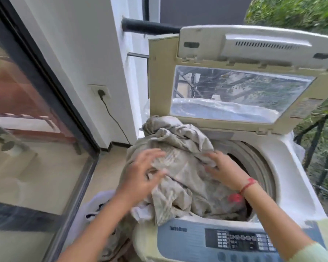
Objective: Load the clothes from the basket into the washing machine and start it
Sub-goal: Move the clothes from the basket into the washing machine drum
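A top-loading washing machine [288, 167] stands with its lid [240, 72] raised. A big grey-beige bundle of clothes [180, 152] is heaped over the drum opening and spills over the left rim. My left hand [142, 176] lies on the bundle's left side with fingers spread; it is blurred. My right hand [223, 167] presses on the bundle's right part over the drum, its fingertips tucked at a fold. A red patch [235, 198] shows on the cloth inside the drum. The control panel [239, 241] runs along the front edge. White cloth [100, 203] shows low at the left, below my left forearm.
A glass sliding door [32, 129] fills the left side. A wall socket with a black plug and cable [101, 92] sits on the white wall behind. A dark railing [318, 148] and greenery lie to the right of the machine.
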Motion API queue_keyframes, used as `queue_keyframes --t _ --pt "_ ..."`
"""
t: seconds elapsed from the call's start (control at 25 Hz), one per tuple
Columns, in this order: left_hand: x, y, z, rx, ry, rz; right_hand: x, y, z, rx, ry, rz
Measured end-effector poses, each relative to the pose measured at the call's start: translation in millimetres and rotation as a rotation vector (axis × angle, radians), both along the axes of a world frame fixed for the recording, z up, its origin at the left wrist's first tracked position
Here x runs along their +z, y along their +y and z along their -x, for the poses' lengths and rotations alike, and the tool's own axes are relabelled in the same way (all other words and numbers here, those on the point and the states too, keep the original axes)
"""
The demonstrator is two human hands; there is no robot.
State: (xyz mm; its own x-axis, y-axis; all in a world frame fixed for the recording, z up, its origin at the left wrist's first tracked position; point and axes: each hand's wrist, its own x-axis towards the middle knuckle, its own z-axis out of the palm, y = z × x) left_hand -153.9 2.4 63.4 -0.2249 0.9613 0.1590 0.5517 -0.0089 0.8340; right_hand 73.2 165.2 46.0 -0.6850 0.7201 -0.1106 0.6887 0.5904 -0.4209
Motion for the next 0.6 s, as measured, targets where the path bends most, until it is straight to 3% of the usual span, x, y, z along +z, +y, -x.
queue_keyframes --t 0.04,0.12,0.24,0.32,0.44,0.52,0.6 --pt "-10 -17 34 0.153 -0.006 -0.032 16 -6 29 0.013 0.206 -0.044" --pt "-45 -39 92 0.410 -0.043 0.113 41 -40 91 0.136 0.254 -0.106" --pt "-111 -37 109 0.523 -0.311 0.468 15 -68 151 0.145 -0.126 -0.114" --pt "-140 -25 78 0.451 -0.521 0.463 -16 -73 158 0.065 -0.244 -0.243" --pt "-150 -6 35 0.415 -0.525 0.440 -30 -62 140 0.019 0.091 -0.312" --pt "-143 -9 27 0.529 -0.395 0.351 -14 -38 122 -0.114 0.325 -0.177" --pt "-120 -20 36 0.659 -0.226 0.215 15 -8 90 -0.285 0.428 -0.243"
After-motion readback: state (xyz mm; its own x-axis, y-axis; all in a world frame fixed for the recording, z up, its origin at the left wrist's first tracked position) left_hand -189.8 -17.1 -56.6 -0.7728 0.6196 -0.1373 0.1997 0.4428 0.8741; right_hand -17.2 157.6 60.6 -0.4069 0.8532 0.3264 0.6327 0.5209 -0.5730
